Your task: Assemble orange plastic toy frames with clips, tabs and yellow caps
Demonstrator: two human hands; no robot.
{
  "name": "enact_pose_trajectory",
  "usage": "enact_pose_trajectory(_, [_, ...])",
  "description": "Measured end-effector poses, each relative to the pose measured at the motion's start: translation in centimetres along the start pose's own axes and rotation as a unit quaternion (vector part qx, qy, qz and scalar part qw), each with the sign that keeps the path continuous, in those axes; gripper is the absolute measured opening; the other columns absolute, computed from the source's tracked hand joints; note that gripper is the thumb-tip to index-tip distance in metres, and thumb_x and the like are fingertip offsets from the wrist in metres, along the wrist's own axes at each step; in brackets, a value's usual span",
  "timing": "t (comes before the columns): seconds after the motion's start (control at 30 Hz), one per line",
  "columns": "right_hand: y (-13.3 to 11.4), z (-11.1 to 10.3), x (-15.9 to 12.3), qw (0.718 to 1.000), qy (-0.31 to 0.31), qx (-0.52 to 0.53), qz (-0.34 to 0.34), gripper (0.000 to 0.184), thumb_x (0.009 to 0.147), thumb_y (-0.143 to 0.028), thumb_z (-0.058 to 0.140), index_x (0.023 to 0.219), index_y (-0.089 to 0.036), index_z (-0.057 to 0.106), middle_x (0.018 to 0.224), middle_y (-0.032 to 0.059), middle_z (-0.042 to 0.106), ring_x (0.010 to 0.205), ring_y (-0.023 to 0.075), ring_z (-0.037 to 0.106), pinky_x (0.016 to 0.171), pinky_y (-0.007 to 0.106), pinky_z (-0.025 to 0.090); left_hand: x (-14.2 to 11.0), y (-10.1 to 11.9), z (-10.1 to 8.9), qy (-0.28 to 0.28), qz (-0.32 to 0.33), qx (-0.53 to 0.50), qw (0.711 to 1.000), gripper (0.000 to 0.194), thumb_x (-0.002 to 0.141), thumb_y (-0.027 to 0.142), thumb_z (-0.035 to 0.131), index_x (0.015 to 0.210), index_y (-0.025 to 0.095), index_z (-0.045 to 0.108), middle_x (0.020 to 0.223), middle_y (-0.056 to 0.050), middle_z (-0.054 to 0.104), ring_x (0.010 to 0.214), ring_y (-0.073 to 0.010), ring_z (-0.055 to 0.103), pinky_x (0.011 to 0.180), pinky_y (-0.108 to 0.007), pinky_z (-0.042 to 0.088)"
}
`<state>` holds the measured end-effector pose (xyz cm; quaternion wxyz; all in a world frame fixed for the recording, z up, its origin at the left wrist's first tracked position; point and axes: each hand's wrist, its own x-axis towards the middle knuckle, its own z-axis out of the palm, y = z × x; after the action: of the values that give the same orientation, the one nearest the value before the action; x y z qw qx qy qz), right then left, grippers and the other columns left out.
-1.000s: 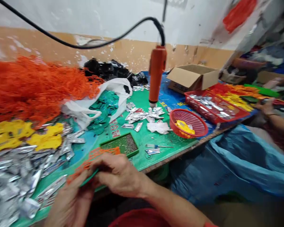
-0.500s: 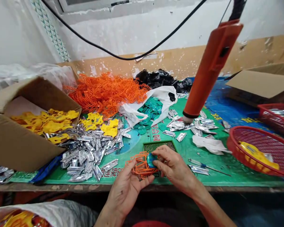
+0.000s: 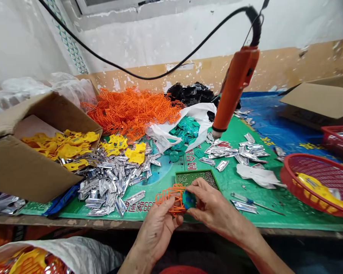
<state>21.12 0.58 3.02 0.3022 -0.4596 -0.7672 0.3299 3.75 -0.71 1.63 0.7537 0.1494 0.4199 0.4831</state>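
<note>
My left hand [image 3: 157, 224] is closed on an orange plastic frame [image 3: 168, 196], a lattice of thin bars held above the table's front edge. Between the thumb and fingers of my right hand [image 3: 210, 203] is a round teal plastic piece [image 3: 189, 199], held against the frame's right end. Just behind my hands lies a green tray [image 3: 200, 175] with a grid of holes and many small metal bits in its right part. An orange electric screwdriver [image 3: 236, 87] hangs on a black cable over the table, tip down.
An open carton [image 3: 31, 163] of yellow parts stands left, beside a heap of silver pieces [image 3: 111, 186]. Behind are orange frames [image 3: 134, 110] and a white bag [image 3: 204, 118] of teal pieces. A screwdriver [image 3: 248, 199] lies near a red basket [image 3: 291, 186] on the right.
The view has swung left, bringing the carton into sight. Both hands still hold their pieces; the teal piece has turned more face-on at the frame's end. The hanging screwdriver has swung.
</note>
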Motion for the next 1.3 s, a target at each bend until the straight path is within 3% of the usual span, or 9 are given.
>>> enact_pose_trajectory(0.2, [0.2, -0.1, -0.5, 0.998, 0.049, 0.001, -0.042, 0.033, 0.079, -0.010, 0.062, 0.110, -0.020, 0.062, 0.094, 0.0043, 0.054, 0.077, 0.0136, 0.051, 0.064, 0.027, 0.047, -0.2, 0.2, 0.1, -0.040, -0.014, 0.011, 0.999, 0.026, 0.077, 0.030, 0.075, 0.099, 0.015, 0.072, 0.102, -0.011, 0.074, 0.089, -0.0244, 0.068, 0.077, -0.040, 0.057])
enact_pose_trajectory(0.43, [-1.3, 0.6, -0.2, 0.995, 0.044, -0.071, -0.061, 0.032, 0.075, -0.007, 0.059, 0.105, -0.017, 0.064, 0.094, 0.0058, 0.055, 0.083, 0.0174, 0.052, 0.071, 0.032, 0.048, -0.3, 0.1, 0.3, -0.053, -0.025, 0.001, 0.998, 0.027, 0.076, 0.027, 0.076, 0.099, 0.014, 0.073, 0.095, -0.010, 0.075, 0.077, -0.0209, 0.068, 0.076, -0.043, 0.058])
enact_pose_trajectory(0.77, [-0.9, 1.2, -0.2, 0.995, 0.045, -0.076, -0.056, 0.025, 0.075, -0.012, 0.065, 0.099, -0.019, 0.065, 0.090, 0.0042, 0.053, 0.084, 0.0177, 0.050, 0.069, 0.031, 0.046, -0.5, -0.5, 0.1, -0.042, 0.000, 0.022, 0.999, 0.028, 0.075, 0.034, 0.077, 0.093, 0.013, 0.073, 0.088, -0.008, 0.075, 0.069, -0.0173, 0.066, 0.066, -0.032, 0.057])
enact_pose_trajectory(0.9, [-0.9, 1.8, -0.3, 0.992, 0.066, -0.081, -0.069, 0.032, 0.076, -0.011, 0.066, 0.107, -0.019, 0.064, 0.090, 0.0044, 0.053, 0.083, 0.0184, 0.049, 0.070, 0.033, 0.046, -0.3, -0.8, 0.2, -0.026, 0.007, -0.002, 1.000, 0.025, 0.073, 0.031, 0.078, 0.092, 0.015, 0.075, 0.091, -0.006, 0.075, 0.068, -0.0146, 0.065, 0.065, -0.027, 0.055])
enact_pose_trajectory(1.1, [-1.1, 2.8, -0.5, 0.987, 0.090, -0.111, -0.069, 0.025, 0.075, -0.008, 0.063, 0.099, -0.017, 0.065, 0.088, 0.0057, 0.053, 0.082, 0.0197, 0.047, 0.070, 0.035, 0.044, -0.2, -1.1, 0.2, -0.020, 0.020, -0.025, 0.999, 0.022, 0.071, 0.028, 0.080, 0.090, 0.017, 0.076, 0.086, -0.004, 0.075, 0.067, -0.0131, 0.064, 0.060, -0.022, 0.053])
enact_pose_trajectory(1.3, [-1.2, 2.5, -0.3, 0.995, 0.087, -0.029, -0.024, 0.023, 0.072, -0.008, 0.070, 0.093, -0.017, 0.068, 0.082, 0.0025, 0.050, 0.080, 0.0179, 0.049, 0.067, 0.032, 0.043, -0.4, -1.1, 0.2, -0.022, 0.023, -0.023, 0.999, 0.025, 0.069, 0.031, 0.082, 0.088, 0.016, 0.076, 0.083, -0.004, 0.075, 0.067, -0.0139, 0.064, 0.058, -0.022, 0.053])
